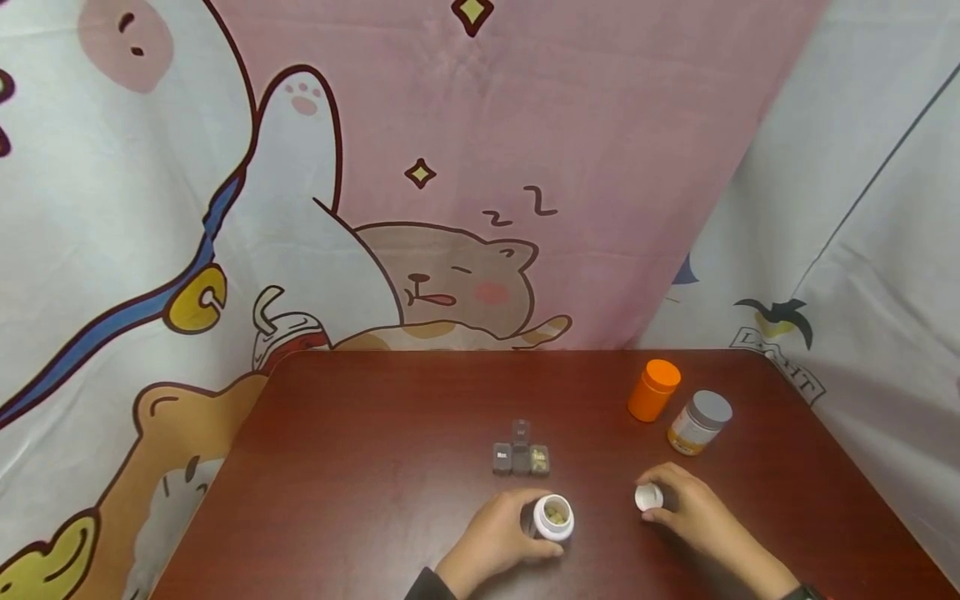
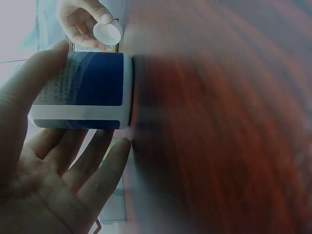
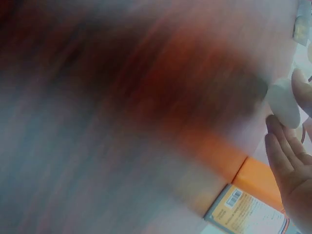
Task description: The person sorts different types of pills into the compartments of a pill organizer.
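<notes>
My left hand (image 1: 498, 533) grips an uncapped white bottle (image 1: 566, 528) near the table's front, thumb on one side and fingers on the other. Yellowish tablets (image 1: 555, 514) show through its mouth. In the left wrist view the bottle has a blue and white label (image 2: 97, 78). Off to the right, my right hand (image 1: 693, 504) pinches a white screw cap (image 1: 648, 497) between thumb and fingers, its hollow side facing the bottle. Just beyond the left hand lies a small grey pill organizer (image 1: 521, 459); its right compartment (image 1: 539, 460) holds yellowish tablets.
At the right rear stand an orange bottle (image 1: 654, 391) and a white jar (image 1: 698, 423) with a grey lid and yellow-orange label. The dark red-brown wooden table (image 1: 360, 467) reaches back to a printed cartoon cloth (image 1: 600, 167).
</notes>
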`<state>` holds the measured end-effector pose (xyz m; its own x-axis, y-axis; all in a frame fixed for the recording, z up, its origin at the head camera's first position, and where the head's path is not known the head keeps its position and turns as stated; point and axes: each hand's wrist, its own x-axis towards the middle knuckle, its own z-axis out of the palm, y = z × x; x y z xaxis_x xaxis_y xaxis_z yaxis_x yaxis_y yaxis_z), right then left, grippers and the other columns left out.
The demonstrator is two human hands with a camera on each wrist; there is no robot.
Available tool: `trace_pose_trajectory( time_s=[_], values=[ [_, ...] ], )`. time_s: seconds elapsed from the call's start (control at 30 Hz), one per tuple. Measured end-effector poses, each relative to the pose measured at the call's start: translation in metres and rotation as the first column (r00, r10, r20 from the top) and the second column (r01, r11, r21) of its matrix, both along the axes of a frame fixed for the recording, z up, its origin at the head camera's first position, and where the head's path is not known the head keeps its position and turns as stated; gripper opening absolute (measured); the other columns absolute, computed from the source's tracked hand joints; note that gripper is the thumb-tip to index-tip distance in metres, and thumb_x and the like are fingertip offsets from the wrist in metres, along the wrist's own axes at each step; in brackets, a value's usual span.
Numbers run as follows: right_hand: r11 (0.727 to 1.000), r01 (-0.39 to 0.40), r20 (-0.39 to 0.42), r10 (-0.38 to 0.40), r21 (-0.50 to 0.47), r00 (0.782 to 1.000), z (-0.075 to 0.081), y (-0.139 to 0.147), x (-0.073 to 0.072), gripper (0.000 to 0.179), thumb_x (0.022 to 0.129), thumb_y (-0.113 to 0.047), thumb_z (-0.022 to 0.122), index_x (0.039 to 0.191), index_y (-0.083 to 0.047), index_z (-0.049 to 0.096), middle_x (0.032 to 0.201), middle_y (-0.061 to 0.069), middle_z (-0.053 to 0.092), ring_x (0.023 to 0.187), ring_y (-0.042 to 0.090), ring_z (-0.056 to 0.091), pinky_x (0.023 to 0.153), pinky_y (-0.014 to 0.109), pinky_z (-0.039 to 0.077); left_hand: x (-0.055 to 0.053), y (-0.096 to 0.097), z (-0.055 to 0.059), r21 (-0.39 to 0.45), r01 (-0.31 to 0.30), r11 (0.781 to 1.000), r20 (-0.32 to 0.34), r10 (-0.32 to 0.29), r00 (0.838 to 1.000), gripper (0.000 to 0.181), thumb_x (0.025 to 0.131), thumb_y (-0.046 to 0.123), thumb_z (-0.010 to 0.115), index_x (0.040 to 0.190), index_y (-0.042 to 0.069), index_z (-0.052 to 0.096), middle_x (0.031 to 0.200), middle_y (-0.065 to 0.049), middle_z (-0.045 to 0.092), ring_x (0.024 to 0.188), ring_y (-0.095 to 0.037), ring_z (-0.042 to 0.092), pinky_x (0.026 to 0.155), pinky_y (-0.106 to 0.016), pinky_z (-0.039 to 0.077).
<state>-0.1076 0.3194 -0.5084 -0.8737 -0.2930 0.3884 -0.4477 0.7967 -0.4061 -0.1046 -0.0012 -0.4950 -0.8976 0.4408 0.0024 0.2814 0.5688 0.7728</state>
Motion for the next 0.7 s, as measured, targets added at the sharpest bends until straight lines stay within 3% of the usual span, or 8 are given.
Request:
trace_pose_trajectory(
  time_s=[0.13,0.3,0.5,0.7],
  values=[
    [0.996,0.071,0.066,-0.075,0.049,0.995,0.003,0.001,0.009,0.051,0.06,-0.009,0.099,0.101,-0.021,0.071,0.099,-0.014,0.068,0.09,0.001,0.062,0.076,0.028,0.055,0.002,0.001,0.0,-0.034,0.007,0.999,-0.024,-0.008,1.0,0.063,0.071,0.034,0.097,0.127,0.019,0.072,0.12,0.004,0.076,0.112,-0.014,0.07,0.098,-0.037,0.057],
    [0.987,0.121,0.189,-0.14,0.111,0.972,0.006,0.002,0.015,0.046,0.067,-0.01,0.096,0.105,-0.023,0.072,0.103,-0.016,0.07,0.095,0.004,0.063,0.082,0.032,0.056,0.004,0.001,0.002,-0.06,0.011,0.998,-0.031,-0.013,0.999,0.065,0.072,0.036,0.096,0.129,0.02,0.07,0.122,0.005,0.075,0.113,-0.014,0.07,0.097,-0.037,0.057],
    [0.982,0.043,0.17,-0.075,0.186,0.983,0.011,0.002,0.013,0.049,0.067,0.0,0.093,0.108,-0.02,0.073,0.107,-0.012,0.07,0.098,0.012,0.066,0.084,0.037,0.059,0.004,-0.002,0.006,-0.06,0.009,0.998,-0.007,-0.01,1.0,0.07,0.069,0.032,0.097,0.131,0.021,0.067,0.125,0.003,0.074,0.114,-0.018,0.069,0.097,-0.041,0.057],
    [0.958,-0.03,0.12,-0.005,0.286,0.993,0.02,-0.005,0.008,0.054,0.064,-0.003,0.094,0.112,-0.016,0.073,0.112,-0.003,0.073,0.102,0.021,0.069,0.088,0.044,0.06,-0.002,-0.016,0.015,-0.102,0.044,0.994,0.029,-0.042,0.999,0.073,0.071,0.03,0.096,0.137,0.021,0.065,0.136,-0.003,0.07,0.125,-0.028,0.067,0.102,-0.05,0.056]
  ],
)
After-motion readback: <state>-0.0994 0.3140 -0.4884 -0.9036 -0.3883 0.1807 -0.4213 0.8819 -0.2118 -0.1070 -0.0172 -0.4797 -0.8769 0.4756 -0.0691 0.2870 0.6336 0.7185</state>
